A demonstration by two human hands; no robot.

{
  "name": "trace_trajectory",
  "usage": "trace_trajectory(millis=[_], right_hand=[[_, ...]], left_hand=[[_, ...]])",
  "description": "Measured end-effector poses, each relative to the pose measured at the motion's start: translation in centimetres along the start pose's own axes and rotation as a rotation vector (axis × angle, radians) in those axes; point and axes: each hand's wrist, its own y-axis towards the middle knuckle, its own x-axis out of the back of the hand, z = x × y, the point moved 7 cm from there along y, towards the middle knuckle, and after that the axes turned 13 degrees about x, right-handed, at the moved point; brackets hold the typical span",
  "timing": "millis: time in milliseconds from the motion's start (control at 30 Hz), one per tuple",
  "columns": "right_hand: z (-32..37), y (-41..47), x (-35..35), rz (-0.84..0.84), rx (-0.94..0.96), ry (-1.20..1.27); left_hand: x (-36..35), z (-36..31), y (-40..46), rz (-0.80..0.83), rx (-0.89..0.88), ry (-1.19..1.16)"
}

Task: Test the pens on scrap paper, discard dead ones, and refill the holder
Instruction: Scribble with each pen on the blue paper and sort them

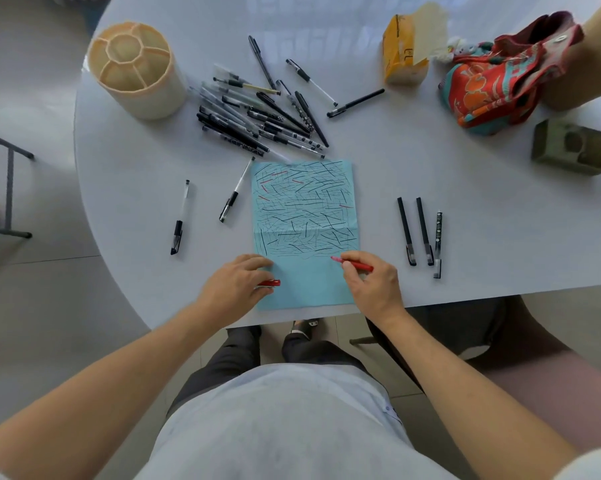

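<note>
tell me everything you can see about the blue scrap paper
The blue scrap paper is a light blue sheet lying flat on the white table, near its front edge. A horizontal fold crosses it. Its upper part is packed with short black strokes and a few red ones; the lower strip is blank. The left hand rests on its left edge, and the red pen in the right hand points at it.

Red cap (269,283) mostly hidden under left hand (235,282); bag (499,74) partly behind arm.
</note>
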Motion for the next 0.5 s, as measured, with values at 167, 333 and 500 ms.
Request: trace_trajectory(millis=[167,333,500], right_hand=[[-0.8,-0.3,2.0,-0.123,-0.045,-0.107],[0.0,-0.3,2.8,-0.177,-0.131,0.079],[2.8,-0.5,-0.1,-0.089,-0.173,0.421]], left_hand=[[-0.1,0.1,0.0,0.009,0.026,0.003],[-0.1,-0.1,0.2,0.003,0.065,-0.019],[0.2,-1.6,0.6,-0.007,0.094,-0.114]])
